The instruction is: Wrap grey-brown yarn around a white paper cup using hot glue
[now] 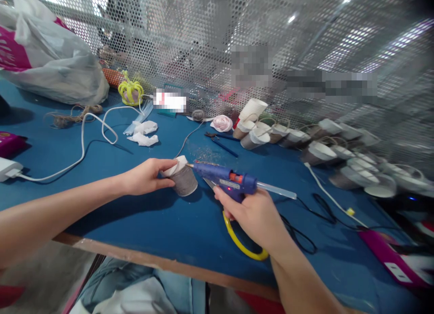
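Observation:
My left hand [154, 176] grips a small paper cup [186, 182] wrapped in grey yarn, its white upper part under my thumb and fingers. The cup leans on its side just above the blue table. In my right hand [252, 214] is a blue glue gun [224, 176], a clear glue stick jutting from its back and a small red light lit on its body. The metal nozzle points left and meets, or nearly meets, the cup's white edge. Yellow-handled scissors [242, 246] show beneath my right hand; whether my fingers touch them is hidden.
Several wrapped cups with string handles [320, 153] stand along the right back. Pliers [222, 142], a pink rosette [221, 123], a grey yarn ball [198, 115] and crumpled white scraps [144, 133] lie behind the cup. A white cable [83, 142] crosses the left; black cord [305, 246] loops at right.

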